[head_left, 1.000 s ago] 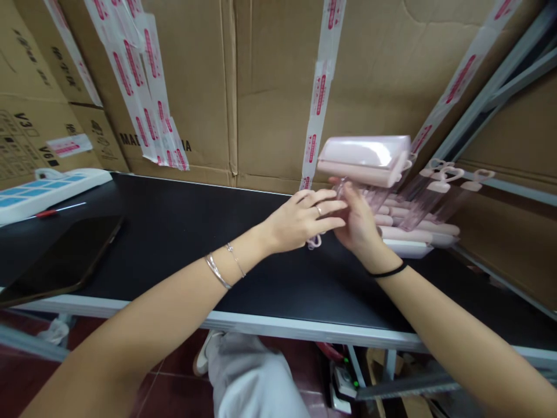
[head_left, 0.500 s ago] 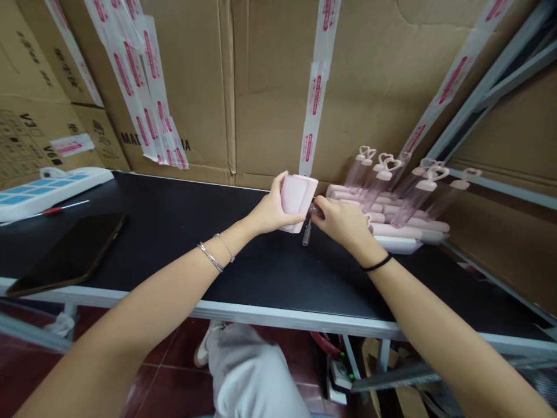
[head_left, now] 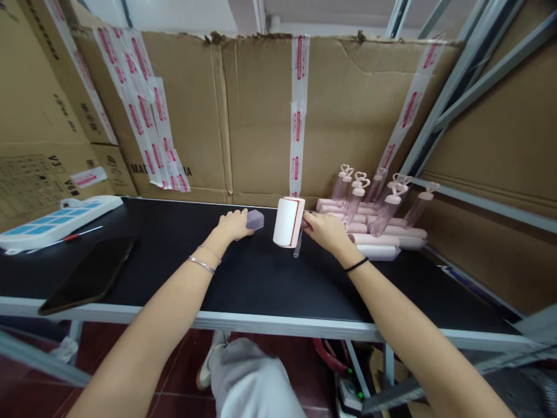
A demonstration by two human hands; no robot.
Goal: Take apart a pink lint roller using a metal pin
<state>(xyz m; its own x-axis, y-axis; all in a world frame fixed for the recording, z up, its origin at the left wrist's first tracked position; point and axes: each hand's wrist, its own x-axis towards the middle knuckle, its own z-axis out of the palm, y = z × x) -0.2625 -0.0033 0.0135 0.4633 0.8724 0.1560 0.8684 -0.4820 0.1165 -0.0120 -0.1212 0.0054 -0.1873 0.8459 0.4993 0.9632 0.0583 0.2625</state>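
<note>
Gripping lint roller [head_left: 288, 221], right hand [head_left: 322, 230] outstretched

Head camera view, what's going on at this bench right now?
A person sits at a black table walled in by cardboard. The right hand grips a white lint roller at its handle end, holding it just above the table. The left hand rests on a small pink cover lying on the table. Behind the roller is a stack of pink handles with heart-shaped tops. A dark phone lies at the left.
</note>
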